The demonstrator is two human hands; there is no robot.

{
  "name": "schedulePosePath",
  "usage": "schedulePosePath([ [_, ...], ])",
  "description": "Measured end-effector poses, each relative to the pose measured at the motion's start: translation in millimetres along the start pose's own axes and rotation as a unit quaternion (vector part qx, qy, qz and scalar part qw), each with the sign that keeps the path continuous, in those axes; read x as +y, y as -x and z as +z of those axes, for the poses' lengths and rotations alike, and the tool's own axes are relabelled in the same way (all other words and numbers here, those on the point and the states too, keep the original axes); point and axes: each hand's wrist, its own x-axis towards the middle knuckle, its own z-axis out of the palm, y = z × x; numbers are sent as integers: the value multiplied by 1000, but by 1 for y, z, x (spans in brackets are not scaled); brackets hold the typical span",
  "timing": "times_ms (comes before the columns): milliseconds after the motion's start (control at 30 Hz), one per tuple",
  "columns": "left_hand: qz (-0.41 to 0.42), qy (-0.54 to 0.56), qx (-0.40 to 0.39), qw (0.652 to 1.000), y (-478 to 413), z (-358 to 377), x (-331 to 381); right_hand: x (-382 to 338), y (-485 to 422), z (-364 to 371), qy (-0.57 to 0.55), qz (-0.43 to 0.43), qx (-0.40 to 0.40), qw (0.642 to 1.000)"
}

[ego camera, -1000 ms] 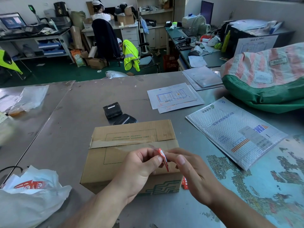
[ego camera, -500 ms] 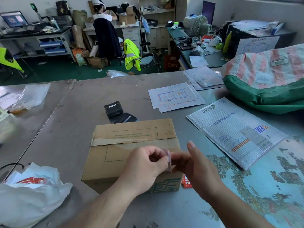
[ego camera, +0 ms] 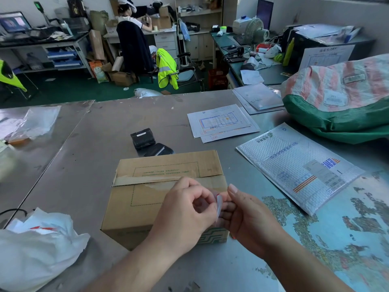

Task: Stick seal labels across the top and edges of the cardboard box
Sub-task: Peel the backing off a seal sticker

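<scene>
Bench (ego camera: 101, 131) around the work: black device (ego camera: 143, 140) just behind the cardboard box (ego camera: 147, 197), printed sheets (ego camera: 221, 123) further back right, bubble mailer (ego camera: 294, 167) to the right, a map (ego camera: 347, 228) on the near side of it. Crumpled white plastic bag (ego camera: 37, 249) near left. Both hands cover the box's near right corner and part of its top. Box flaps closed, tape along the centre seam; contents not visible. Striped woven sack (ego camera: 341, 95) far right, bulging, contents hidden. Box long axis runs left to right, seam parallel to it. Seal label (ego camera: 219, 204) held above the box's near right edge, edge-on to the camera, long axis near vertical, red at its top. Left hand (ego camera: 185, 213) grip: thumb and curled fingers pinch the label. Right hand (ego camera: 250, 220) grip: fingertips pinch its other face, thumb raised.
</scene>
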Motion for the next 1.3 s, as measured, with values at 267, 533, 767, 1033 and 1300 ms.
schedulePosePath([
  [267,2,-9,4,1000,0,0,-1,2,0,3,-31,18,0,999],
  [533,-1,-2,1,1000,1,1,0,4,0,0,-23,8,-4,1000],
  [767,-41,63,-31,997,1,-1,-3,-1,3,2,16,1,48,999],
  [1033,-93,132,-72,984,1,-1,-16,-5,6,4,102,-22,41,994],
  [1300,-215,428,-130,868,-4,-4,-40,-8,3,-3,106,-2,47,993],
])
